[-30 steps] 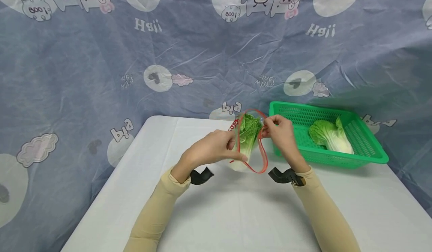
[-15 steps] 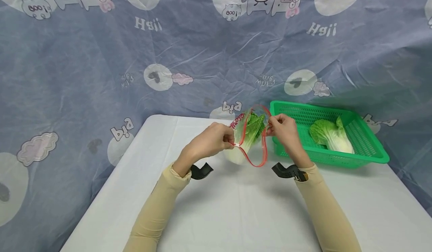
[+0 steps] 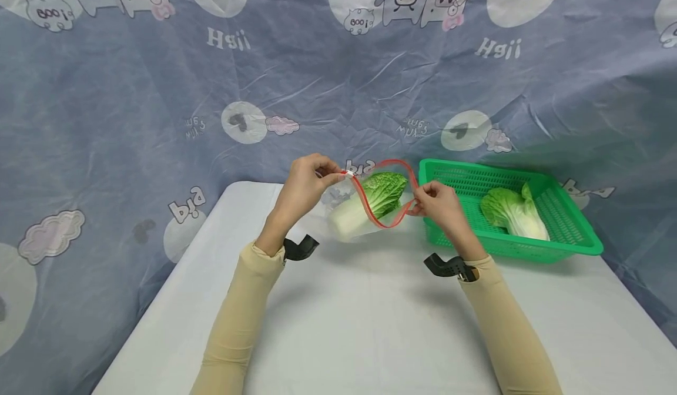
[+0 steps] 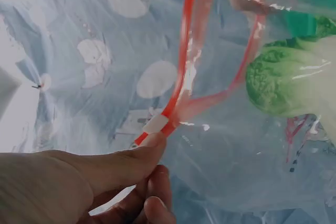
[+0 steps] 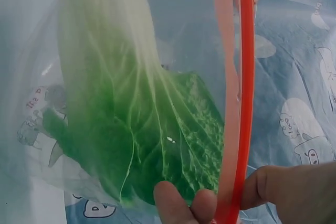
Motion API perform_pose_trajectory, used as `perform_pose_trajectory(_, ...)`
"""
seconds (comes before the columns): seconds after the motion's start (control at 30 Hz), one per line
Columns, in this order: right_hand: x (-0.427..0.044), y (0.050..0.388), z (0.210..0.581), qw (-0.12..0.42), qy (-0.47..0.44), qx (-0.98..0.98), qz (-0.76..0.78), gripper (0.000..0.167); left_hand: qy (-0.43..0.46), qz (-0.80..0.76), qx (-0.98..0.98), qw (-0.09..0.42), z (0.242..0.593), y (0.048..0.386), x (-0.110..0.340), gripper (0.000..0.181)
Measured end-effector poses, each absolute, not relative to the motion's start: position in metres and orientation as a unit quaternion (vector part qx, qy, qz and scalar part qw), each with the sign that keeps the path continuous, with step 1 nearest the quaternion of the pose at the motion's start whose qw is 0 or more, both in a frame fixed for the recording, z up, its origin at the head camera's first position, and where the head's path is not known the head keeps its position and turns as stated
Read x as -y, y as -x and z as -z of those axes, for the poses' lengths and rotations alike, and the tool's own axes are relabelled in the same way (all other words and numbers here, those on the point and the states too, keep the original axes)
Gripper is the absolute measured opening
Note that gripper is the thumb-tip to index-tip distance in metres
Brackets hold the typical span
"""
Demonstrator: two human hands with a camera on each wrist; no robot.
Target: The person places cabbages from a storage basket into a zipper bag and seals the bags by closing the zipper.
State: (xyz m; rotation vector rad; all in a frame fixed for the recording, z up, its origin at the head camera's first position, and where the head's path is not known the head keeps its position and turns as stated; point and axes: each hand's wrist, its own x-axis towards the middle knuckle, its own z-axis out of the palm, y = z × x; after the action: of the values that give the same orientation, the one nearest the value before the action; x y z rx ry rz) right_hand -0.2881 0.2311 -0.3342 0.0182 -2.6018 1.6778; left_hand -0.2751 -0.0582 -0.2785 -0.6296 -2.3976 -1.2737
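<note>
A clear zip bag [image 3: 362, 198] with a red zip edge hangs between my two hands above the table, its mouth spread apart. Inside it lies a head of Chinese cabbage [image 3: 370, 203], pale stem toward the left and green leaves toward the mouth. My left hand [image 3: 308, 183] pinches the red edge at its left end, beside a white slider [image 4: 156, 124]. At the opposite end of the mouth, my right hand [image 3: 438, 204] pinches the red edge between thumb and fingers. Through the plastic in the right wrist view, the cabbage leaves [image 5: 157, 140] show close to the fingers.
A green plastic basket [image 3: 568, 239] stands at the right of the white table [image 3: 338, 330]. Another cabbage [image 3: 515, 213] lies in it. Behind the table hangs a grey-blue printed cloth [image 3: 317, 77].
My left hand has moved up and left, from the bag's side to the end of the zip edge. The bag and cabbage have tilted toward horizontal. My right hand keeps its grip.
</note>
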Motion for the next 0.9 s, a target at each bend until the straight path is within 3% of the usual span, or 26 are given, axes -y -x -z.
perform_pose_trajectory(0.3,-0.225,0.288,0.333,-0.025,-0.046,0.808,-0.587,0.034,0.184,0.493,0.830,0.187,0.273,0.298,0.069,0.015)
perform_pose_trajectory(0.5,-0.220,0.287,0.337,0.024,-0.137,0.859,-0.493,0.034,0.185,0.516,0.817,0.179,0.273,0.302,0.073,0.016)
perform_pose_trajectory(0.6,-0.218,0.289,0.342,0.054,-0.169,0.880,-0.440,0.027,0.182,0.522,0.814,0.177,0.273,0.304,0.075,0.016)
perform_pose_trajectory(0.77,-0.217,0.288,0.342,0.090,-0.180,0.886,-0.417,0.018,0.177,0.536,0.806,0.180,0.274,0.310,0.080,0.019)
perform_pose_trajectory(0.9,-0.220,0.282,0.335,0.086,-0.187,0.891,-0.405,0.020,0.164,0.545,0.800,0.193,0.272,0.314,0.084,0.020)
